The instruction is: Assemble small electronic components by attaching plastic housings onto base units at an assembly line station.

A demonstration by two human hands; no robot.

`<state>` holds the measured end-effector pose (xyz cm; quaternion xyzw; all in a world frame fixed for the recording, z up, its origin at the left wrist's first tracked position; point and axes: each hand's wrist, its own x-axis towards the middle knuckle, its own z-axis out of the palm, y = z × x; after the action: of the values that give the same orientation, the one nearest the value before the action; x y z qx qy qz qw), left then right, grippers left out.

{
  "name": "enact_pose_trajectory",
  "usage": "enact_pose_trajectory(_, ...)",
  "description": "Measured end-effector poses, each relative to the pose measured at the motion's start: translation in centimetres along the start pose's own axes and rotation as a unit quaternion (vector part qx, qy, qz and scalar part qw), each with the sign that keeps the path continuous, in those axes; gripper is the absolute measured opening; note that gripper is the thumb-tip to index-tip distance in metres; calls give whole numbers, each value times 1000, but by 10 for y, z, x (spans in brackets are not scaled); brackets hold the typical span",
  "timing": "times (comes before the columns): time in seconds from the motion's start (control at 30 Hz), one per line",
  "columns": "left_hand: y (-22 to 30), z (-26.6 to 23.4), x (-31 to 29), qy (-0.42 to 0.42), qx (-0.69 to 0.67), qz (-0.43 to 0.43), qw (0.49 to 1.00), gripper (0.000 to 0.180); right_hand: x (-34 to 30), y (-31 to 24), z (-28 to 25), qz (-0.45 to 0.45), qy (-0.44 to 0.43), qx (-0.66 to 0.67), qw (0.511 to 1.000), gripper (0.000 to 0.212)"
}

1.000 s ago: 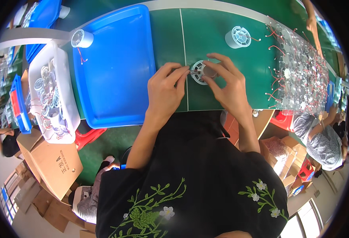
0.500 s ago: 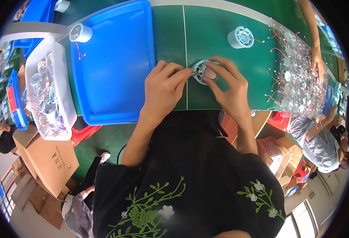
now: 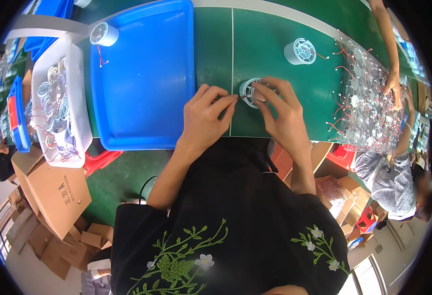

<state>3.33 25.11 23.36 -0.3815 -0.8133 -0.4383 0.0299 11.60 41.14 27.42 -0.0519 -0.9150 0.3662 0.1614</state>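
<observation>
On the green table in front of me stands a white round plastic housing [image 3: 248,90] with a spoked rim and openings. My right hand [image 3: 283,105] grips it from the right, its thumb and fingers closed around a pale round part at the centre. My left hand [image 3: 207,118] is at the housing's left edge. Its thumb and forefinger pinch a thin dark wire-like piece [image 3: 240,97] that reaches to the rim; its exact kind is too small to tell. The fingers of my right hand cover part of the housing.
A similar housing [image 3: 300,51] with red wires stands far right; another [image 3: 104,34] is in the blue tray [image 3: 144,83]. A white bin [image 3: 82,113] holds several wired parts. At right, a co-worker's hand [image 3: 394,91] touches clear packs of wired parts [image 3: 366,103].
My left fingers have drawn slightly away from the housing, showing more of the thin dark piece. My right hand keeps its grip. The whole view has shifted a little.
</observation>
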Motion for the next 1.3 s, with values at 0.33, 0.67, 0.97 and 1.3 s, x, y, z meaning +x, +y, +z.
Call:
enact_pose_trajectory(0.33, -3, 7, 0, -33, 46, -39, 998, 8, 2, -2, 1, -42, -2, -103, 994, 36)
enact_pose_trajectory(0.67, 5, -1, 2, -29, 60, -26, 997, 20, -10, 8, 5, 69, 26, 19, 997, 36)
enact_pose_trajectory(0.97, 20, 7, 2, -44, -80, -47, 995, 43, -10, 10, 13, 62, 79, 40, 994, 36)
enact_pose_trajectory(1.3, -2, 16, -3, -96, -193, -74, 974, 42, -12, 26, 15, 135, 61, 204, 968, 29)
